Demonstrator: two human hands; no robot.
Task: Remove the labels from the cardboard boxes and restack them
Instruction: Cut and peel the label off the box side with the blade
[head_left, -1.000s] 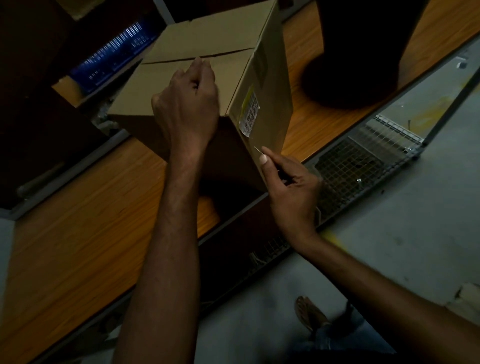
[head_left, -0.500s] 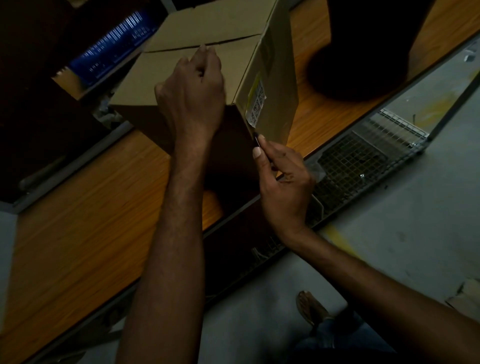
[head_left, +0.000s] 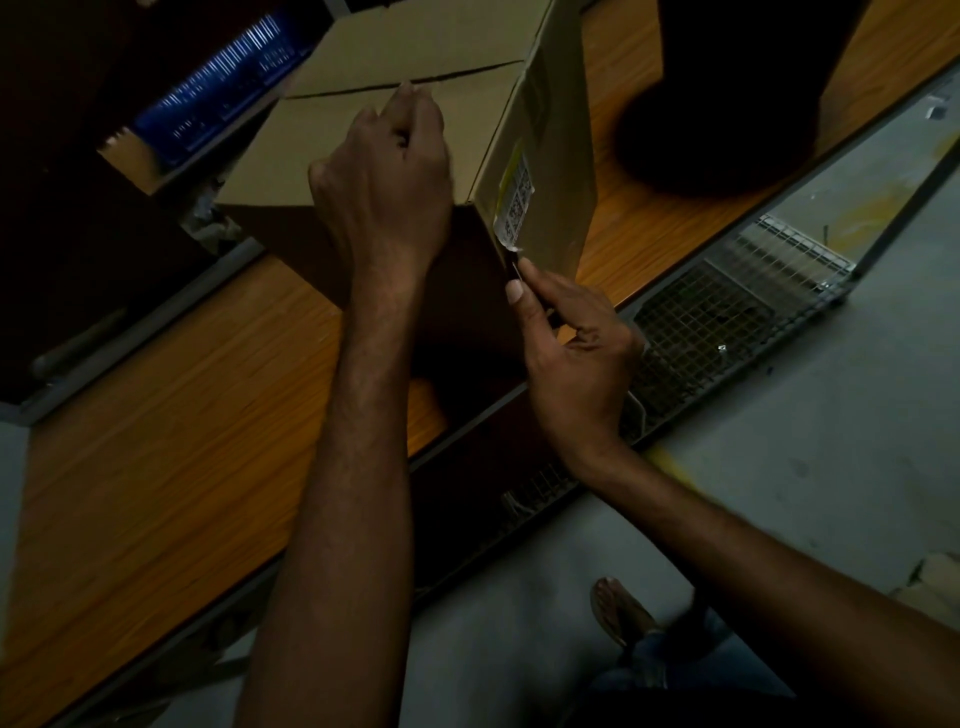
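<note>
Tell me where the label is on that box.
In the head view, the label sits low on the right-facing side of the cardboard box, near its front corner, just above the thin tool pinched in the right hand.

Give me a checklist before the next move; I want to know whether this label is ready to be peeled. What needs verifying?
1. Cardboard box steadied: ok. The left hand rests on its top, fingers curled at the flap seam.
2. Tool held firmly: ok. The right hand pinches a thin blade.
3. Blade at the label: ok. Its tip meets the label's lower corner.
4. Corner lifted: ok. A small bit curls off the box; the rest lies flat.
5. Box sitting flat on the wooden table: cannot tell. Its base is in shadow.
</note>
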